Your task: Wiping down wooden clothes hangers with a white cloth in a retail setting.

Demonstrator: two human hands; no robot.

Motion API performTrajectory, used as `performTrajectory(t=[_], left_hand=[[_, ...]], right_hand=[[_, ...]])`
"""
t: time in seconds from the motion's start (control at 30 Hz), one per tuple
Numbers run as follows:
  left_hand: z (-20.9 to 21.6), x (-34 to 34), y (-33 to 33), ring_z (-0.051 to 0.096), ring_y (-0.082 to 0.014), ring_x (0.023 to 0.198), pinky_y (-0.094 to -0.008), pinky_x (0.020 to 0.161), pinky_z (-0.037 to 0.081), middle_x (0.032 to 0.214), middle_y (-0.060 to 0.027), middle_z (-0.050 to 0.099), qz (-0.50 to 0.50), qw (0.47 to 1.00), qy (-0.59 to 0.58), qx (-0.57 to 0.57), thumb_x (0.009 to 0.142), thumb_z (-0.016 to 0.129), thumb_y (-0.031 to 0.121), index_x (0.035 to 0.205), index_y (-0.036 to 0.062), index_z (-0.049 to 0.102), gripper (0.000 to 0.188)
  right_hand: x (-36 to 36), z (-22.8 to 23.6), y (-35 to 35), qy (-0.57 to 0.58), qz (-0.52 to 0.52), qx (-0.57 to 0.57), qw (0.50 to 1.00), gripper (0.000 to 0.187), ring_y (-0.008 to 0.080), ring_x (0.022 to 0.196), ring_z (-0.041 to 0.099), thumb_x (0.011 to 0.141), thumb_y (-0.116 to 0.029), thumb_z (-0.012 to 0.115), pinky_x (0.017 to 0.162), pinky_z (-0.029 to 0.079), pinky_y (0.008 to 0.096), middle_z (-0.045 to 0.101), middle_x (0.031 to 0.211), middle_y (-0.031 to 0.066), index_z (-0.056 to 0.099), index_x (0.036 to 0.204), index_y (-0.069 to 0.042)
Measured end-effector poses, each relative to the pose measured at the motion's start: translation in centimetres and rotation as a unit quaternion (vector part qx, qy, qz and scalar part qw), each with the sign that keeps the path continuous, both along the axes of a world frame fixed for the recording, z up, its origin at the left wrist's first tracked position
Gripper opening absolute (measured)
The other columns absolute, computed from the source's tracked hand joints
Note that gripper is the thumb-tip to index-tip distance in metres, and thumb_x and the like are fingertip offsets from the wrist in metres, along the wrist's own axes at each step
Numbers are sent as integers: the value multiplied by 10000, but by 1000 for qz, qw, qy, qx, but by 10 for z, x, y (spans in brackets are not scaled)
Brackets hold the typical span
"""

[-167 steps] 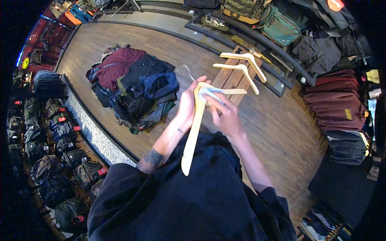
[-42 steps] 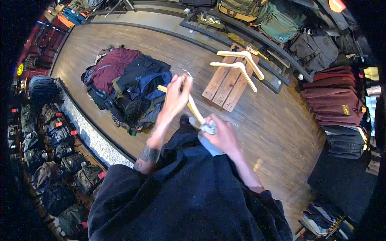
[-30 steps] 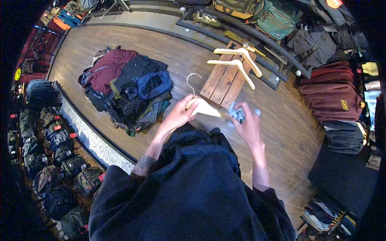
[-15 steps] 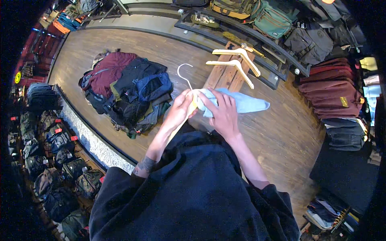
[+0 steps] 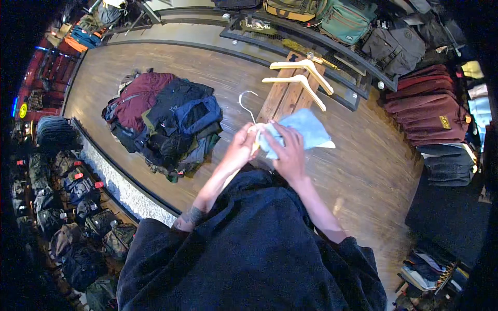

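My left hand is closed around the middle of a pale wooden hanger, just below its metal hook. One hanger arm runs down along my left forearm; the tip of the other shows past a light blue cloth. That cloth is bunched over the hanger's right arm, with my right hand closed on it, thumb and fingers folding it around the wood. Both hands are close together in front of my chest. The fingertips under the cloth are hidden.
Two more wooden hangers lie on a plank bench ahead. A heap of dark and maroon jackets is on the wooden floor to the left. Backpacks line a shelf at the back; maroon garments hang at the right.
Both hands have shifted slightly right. The cloth, earlier stretched along the hanger's right arm, is now bunched and raised, baring that arm's tip.
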State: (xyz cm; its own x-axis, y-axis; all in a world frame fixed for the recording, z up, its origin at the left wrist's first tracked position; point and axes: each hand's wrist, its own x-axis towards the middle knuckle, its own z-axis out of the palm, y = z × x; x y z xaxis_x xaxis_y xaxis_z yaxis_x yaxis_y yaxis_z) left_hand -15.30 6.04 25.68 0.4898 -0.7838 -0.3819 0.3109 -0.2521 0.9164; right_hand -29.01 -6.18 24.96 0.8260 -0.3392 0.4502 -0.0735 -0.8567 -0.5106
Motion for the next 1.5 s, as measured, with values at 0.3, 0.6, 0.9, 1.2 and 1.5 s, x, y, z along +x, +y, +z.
performTrajectory(t=[0.3, 0.6, 0.9, 1.2, 1.5], left_hand=[[-1, -20, 0, 520, -62, 609, -206, 515, 419, 840, 3, 595, 33, 996, 47, 75, 1067, 445, 367, 1351, 52, 483, 426], [-4, -82, -31, 544, -67, 669, -221, 542, 433, 889, -25, 613, -103, 987, -64, 110, 1069, 439, 311, 1277, 43, 513, 348], [-5, -90, -40, 516, -90, 555, -260, 503, 415, 699, -37, 578, -19, 996, -60, 56, 1073, 430, 278, 1135, 18, 560, 297], [-7, -66, -25, 545, -126, 572, -299, 537, 443, 701, -62, 590, -80, 990, -105, 58, 1069, 433, 281, 1155, 4, 549, 313], [11, -14, -22, 521, -126, 526, -287, 487, 404, 656, -64, 564, -39, 991, -126, 12, 1079, 396, 280, 1102, -15, 544, 332]], right_hand=[[-77, -27, -44, 24, -44, -33, 998, 830, 261, 956, 548, 591, 31, 729, 828, 410, 401, 560, 975, 69, 622, 1356, -272], [-119, -27, -39, 59, -77, 7, 995, 715, 255, 869, 545, 664, -19, 707, 753, 398, 379, 544, 893, 56, 651, 1329, -275], [-117, -16, -42, 0, -134, 18, 991, 720, 274, 828, 580, 624, -17, 731, 696, 480, 391, 545, 898, 75, 677, 1295, -273], [-104, -24, -10, 60, -210, 61, 974, 751, 262, 741, 597, 644, 44, 723, 662, 520, 399, 535, 949, 66, 654, 1307, -302], [-34, 0, 23, 56, -235, 90, 966, 796, 322, 850, 608, 679, 37, 695, 696, 525, 438, 509, 1019, 123, 535, 1428, -182]])
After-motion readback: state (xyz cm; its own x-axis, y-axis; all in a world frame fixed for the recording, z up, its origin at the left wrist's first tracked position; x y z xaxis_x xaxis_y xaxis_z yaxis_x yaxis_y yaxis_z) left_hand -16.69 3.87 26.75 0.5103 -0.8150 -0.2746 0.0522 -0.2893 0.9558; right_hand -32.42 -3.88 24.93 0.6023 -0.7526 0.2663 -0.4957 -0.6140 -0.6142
